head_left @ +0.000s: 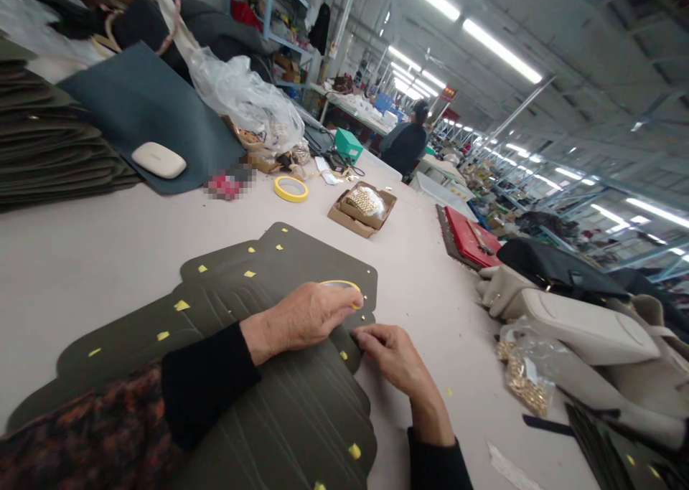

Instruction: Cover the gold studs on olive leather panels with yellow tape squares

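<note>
Dark olive panels (285,418) with rounded corners lie overlapped on the pale table, with small yellow tape pieces (181,305) stuck near their edges. My left hand (304,318) rests over the upper panels, its fingers closed round a roll of yellow tape (340,283), partly hidden behind them. Just to the right, my right hand (395,354) pinches the edge of an olive panel between thumb and forefinger. Small shiny studs (363,318) show on the panel near my fingertips.
Farther back are another yellow tape roll (291,189) and a cardboard box (363,209) of gold hardware. Olive pieces (54,138) are stacked at left, near a white case (158,160). White bags (586,321) lie at right. A seated person (405,145) is in the distance.
</note>
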Action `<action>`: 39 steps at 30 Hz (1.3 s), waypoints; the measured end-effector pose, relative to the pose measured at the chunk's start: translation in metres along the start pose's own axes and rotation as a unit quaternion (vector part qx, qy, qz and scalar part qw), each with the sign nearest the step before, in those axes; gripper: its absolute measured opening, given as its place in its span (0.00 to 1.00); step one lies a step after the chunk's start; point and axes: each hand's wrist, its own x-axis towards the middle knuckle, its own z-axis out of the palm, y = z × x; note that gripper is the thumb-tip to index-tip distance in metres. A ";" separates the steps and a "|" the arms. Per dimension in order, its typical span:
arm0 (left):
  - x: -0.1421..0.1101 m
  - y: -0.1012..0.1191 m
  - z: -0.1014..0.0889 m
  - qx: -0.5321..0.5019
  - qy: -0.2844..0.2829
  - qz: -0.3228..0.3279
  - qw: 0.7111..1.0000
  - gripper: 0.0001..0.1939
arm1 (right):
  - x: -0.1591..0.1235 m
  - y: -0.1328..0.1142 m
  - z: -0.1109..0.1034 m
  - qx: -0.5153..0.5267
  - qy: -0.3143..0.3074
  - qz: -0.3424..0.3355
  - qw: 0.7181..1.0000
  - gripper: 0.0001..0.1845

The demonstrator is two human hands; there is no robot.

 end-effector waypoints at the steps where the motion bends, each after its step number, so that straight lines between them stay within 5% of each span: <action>1: 0.000 0.001 0.000 0.001 -0.006 -0.001 1.000 0.11 | 0.000 -0.001 0.000 0.011 0.064 -0.013 0.998 0.13; 4: -0.001 0.003 0.001 0.011 -0.031 -0.002 0.999 0.20 | -0.001 -0.008 0.002 0.030 0.187 -0.079 0.979 0.12; 7: -0.002 0.005 0.001 0.028 -0.037 -0.013 0.999 0.25 | -0.002 -0.020 0.007 -0.007 0.188 -0.182 0.965 0.10; 13: -0.002 0.007 0.001 0.067 -0.061 -0.028 0.996 0.21 | -0.002 -0.030 0.018 -0.120 0.212 -0.260 0.934 0.09; 18: -0.002 0.006 0.003 0.086 -0.075 -0.037 0.993 0.06 | -0.002 -0.020 0.023 -0.213 0.240 -0.261 0.910 0.10; 22: -0.001 0.007 0.002 0.104 -0.060 -0.023 0.992 0.04 | -0.004 -0.023 0.027 -0.167 0.255 -0.222 0.926 0.09; 26: -0.001 0.013 0.003 0.164 -0.037 0.003 0.986 0.07 | -0.002 -0.032 0.029 0.036 0.229 -0.086 0.969 0.08; 31: -0.004 0.019 0.008 0.172 0.005 0.032 0.985 0.09 | 0.010 -0.013 0.016 0.278 0.234 0.055 0.930 0.12; 34: -0.003 0.015 0.010 0.166 -0.002 0.001 0.986 0.09 | 0.014 0.006 0.005 0.283 0.211 0.092 0.931 0.16; 39: -0.002 0.007 0.009 0.200 -0.095 -0.050 0.974 0.07 | 0.015 0.018 0.005 0.186 0.168 0.095 0.964 0.19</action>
